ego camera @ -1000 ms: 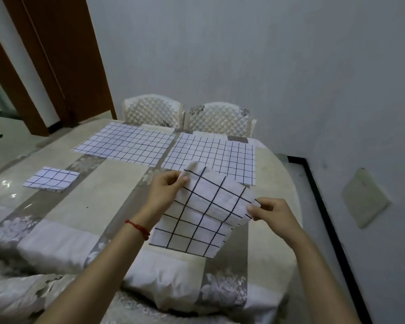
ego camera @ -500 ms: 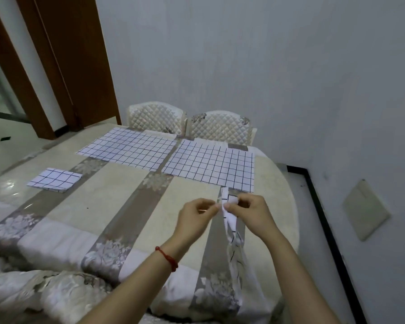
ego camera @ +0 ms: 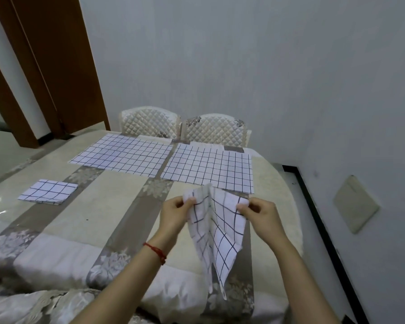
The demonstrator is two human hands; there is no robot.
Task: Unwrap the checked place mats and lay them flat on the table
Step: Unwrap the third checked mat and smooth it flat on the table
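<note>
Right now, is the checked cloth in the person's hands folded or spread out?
Partly unfolded. The cloth hangs creased down its middle between the left hand and right hand, each pinching a top corner.

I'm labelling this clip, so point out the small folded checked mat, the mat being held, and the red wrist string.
Small folded checked mat (ego camera: 47, 192), head view, its middle.
Held checked mat (ego camera: 222, 232), head view, right panel.
Red wrist string (ego camera: 157, 251), head view, strand.

Both hands (ego camera: 216, 212) pinch a half-open checked mat (ego camera: 216, 235); two mats (ego camera: 166, 157) lie flat beyond.
</note>
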